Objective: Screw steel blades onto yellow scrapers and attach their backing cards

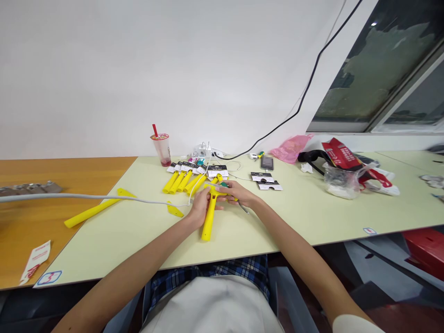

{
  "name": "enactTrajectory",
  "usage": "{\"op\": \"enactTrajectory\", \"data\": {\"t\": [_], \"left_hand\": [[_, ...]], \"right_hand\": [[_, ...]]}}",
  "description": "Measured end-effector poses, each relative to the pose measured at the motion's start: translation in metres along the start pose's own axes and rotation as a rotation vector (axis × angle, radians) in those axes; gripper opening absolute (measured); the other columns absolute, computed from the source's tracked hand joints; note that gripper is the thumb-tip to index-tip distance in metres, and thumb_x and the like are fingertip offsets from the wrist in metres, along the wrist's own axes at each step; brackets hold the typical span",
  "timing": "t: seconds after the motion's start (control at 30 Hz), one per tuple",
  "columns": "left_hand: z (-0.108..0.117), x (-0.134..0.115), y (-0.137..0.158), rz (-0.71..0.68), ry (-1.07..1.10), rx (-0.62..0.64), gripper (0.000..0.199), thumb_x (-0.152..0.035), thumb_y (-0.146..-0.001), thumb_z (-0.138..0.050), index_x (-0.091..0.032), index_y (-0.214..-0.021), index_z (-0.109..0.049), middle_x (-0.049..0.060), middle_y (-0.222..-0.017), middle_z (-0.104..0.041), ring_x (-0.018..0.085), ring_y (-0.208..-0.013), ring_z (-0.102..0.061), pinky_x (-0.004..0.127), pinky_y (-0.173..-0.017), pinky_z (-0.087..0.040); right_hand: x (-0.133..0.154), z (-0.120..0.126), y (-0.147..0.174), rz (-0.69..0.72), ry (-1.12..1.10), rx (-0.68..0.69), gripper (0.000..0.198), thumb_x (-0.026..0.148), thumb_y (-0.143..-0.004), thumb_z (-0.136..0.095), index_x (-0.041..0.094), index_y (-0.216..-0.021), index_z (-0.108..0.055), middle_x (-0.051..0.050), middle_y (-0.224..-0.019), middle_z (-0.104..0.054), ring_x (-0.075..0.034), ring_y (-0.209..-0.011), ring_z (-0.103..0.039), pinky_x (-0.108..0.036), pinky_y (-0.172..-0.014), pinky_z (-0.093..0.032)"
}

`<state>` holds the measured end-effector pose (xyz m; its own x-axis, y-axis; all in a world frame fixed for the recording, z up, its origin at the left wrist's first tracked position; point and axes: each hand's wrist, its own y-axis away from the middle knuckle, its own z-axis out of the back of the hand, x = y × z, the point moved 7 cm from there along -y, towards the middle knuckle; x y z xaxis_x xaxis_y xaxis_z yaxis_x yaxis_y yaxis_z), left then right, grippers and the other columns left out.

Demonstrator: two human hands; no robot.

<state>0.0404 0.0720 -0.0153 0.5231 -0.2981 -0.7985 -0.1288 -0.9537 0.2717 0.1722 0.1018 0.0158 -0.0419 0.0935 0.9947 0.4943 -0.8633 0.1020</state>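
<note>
My left hand point(199, 206) is closed around the head of a yellow T-shaped scraper point(208, 221), whose handle points down toward the table's front edge. My right hand point(239, 193) is closed at the other side of the same head. A screwdriver point(243, 208) lies in that hand, its thin metal shaft sticking out below the palm; a bit of green shows near the fingertips. Left of my hands rests a small flat yellow piece point(174, 209). Behind them lie several yellow handles point(183, 181) with black-and-white cards. What my fingertips touch underneath is hidden.
Another yellow T-shaped scraper point(93, 212) lies at left, with a white cable point(79, 196) crossing above it. A drink cup point(162, 150) stands by the wall. Black-and-white cards point(268, 185), a dark-screened device point(267, 162), a pink bag point(290, 148) and a clear plastic bag point(343, 180) lie rightward.
</note>
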Motion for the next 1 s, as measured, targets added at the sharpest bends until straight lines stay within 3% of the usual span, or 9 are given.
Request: {"op": "enactTrajectory", "data": {"t": [0.17, 0.27, 0.33, 0.43, 0.53, 0.63, 0.73, 0.9, 1.0], "left_hand": [[-0.003, -0.003, 0.003, -0.012, -0.009, 0.014, 0.024, -0.024, -0.108, -0.052, -0.009, -0.120, -0.067, 0.015, -0.097, -0.083, 0.022, -0.079, -0.084, 0.027, -0.057, -0.068], [-0.004, -0.007, 0.006, -0.027, -0.021, 0.009, 0.023, -0.024, -0.110, -0.051, -0.010, -0.120, -0.066, 0.016, -0.101, -0.084, 0.023, -0.081, -0.084, 0.026, -0.057, -0.067], [-0.004, -0.012, 0.008, -0.046, -0.024, -0.003, 0.021, -0.024, -0.109, -0.054, -0.011, -0.120, -0.067, 0.017, -0.105, -0.084, 0.023, -0.084, -0.085, 0.025, -0.058, -0.067], [-0.002, -0.024, 0.011, -0.077, -0.038, -0.030, 0.021, -0.031, -0.108, -0.062, -0.013, -0.117, -0.068, 0.017, -0.108, -0.084, 0.026, -0.089, -0.086, 0.024, -0.057, -0.065], [0.001, -0.042, 0.013, -0.143, -0.049, -0.058, 0.021, -0.036, -0.106, -0.066, -0.016, -0.112, -0.068, 0.015, -0.107, -0.085, 0.027, -0.092, -0.086, 0.025, -0.058, -0.066], [0.010, -0.064, 0.016, -0.241, -0.032, -0.128, 0.016, -0.034, -0.106, -0.066, -0.018, -0.107, -0.067, 0.011, -0.110, -0.085, 0.025, -0.097, -0.086, 0.026, -0.067, -0.069], [0.021, -0.079, 0.015, -0.277, -0.019, -0.214, 0.016, -0.035, -0.105, -0.067, -0.019, -0.107, -0.067, 0.009, -0.112, -0.085, 0.025, -0.101, -0.085, 0.028, -0.073, -0.071], [0.039, -0.086, 0.006, -0.249, -0.010, -0.313, 0.018, -0.035, -0.102, -0.071, -0.020, -0.110, -0.067, 0.009, -0.115, -0.084, 0.028, -0.104, -0.085, 0.031, -0.073, -0.073], [0.046, -0.084, 0.001, -0.213, -0.016, -0.346, 0.020, -0.036, -0.101, -0.073, -0.019, -0.111, -0.067, 0.010, -0.115, -0.085, 0.029, -0.104, -0.085, 0.030, -0.071, -0.072]], "right_hand": [[0.000, -0.001, 0.000, 0.012, -0.008, -0.001, 0.055, 0.054, -0.074, -0.099, 0.021, -0.098, -0.062, 0.011, -0.062, -0.049, -0.004, -0.045, -0.031, -0.017, -0.035, -0.027], [0.006, 0.008, -0.001, 0.041, -0.036, -0.075, 0.053, 0.057, -0.077, -0.096, 0.022, -0.095, -0.061, 0.010, -0.062, -0.049, -0.004, -0.044, -0.030, -0.017, -0.034, -0.026], [0.011, 0.026, -0.001, 0.082, -0.018, -0.198, 0.051, 0.058, -0.080, -0.094, 0.021, -0.096, -0.062, 0.005, -0.071, -0.060, -0.004, -0.043, -0.031, -0.018, -0.033, -0.025], [0.015, 0.065, 0.005, 0.095, 0.184, -0.460, 0.050, 0.061, -0.084, -0.091, 0.021, -0.092, -0.061, -0.004, -0.088, -0.075, -0.003, -0.038, -0.035, -0.022, -0.030, -0.026], [0.009, 0.094, 0.014, -0.003, 0.362, -0.574, 0.053, 0.063, -0.085, -0.090, 0.022, -0.081, -0.057, -0.005, -0.076, -0.078, -0.005, -0.031, -0.037, -0.025, -0.029, -0.027], [-0.003, 0.099, 0.019, -0.141, 0.462, -0.523, 0.055, 0.065, -0.086, -0.088, 0.021, -0.072, -0.056, -0.004, -0.060, -0.072, -0.008, -0.028, -0.038, -0.027, -0.031, -0.031], [-0.014, 0.086, 0.016, -0.289, 0.557, -0.409, 0.059, 0.070, -0.087, -0.084, 0.022, -0.068, -0.055, -0.006, -0.061, -0.074, -0.009, -0.030, -0.042, -0.028, -0.030, -0.034], [-0.022, 0.050, -0.013, -0.314, 0.547, -0.210, 0.058, 0.072, -0.088, -0.081, 0.023, -0.072, -0.055, -0.007, -0.069, -0.079, -0.011, -0.032, -0.046, -0.029, -0.027, -0.038], [-0.025, 0.031, -0.036, -0.305, 0.506, -0.118, 0.050, 0.069, -0.091, -0.080, 0.023, -0.084, -0.062, -0.005, -0.070, -0.080, -0.014, -0.033, -0.051, -0.029, -0.025, -0.039]]}}
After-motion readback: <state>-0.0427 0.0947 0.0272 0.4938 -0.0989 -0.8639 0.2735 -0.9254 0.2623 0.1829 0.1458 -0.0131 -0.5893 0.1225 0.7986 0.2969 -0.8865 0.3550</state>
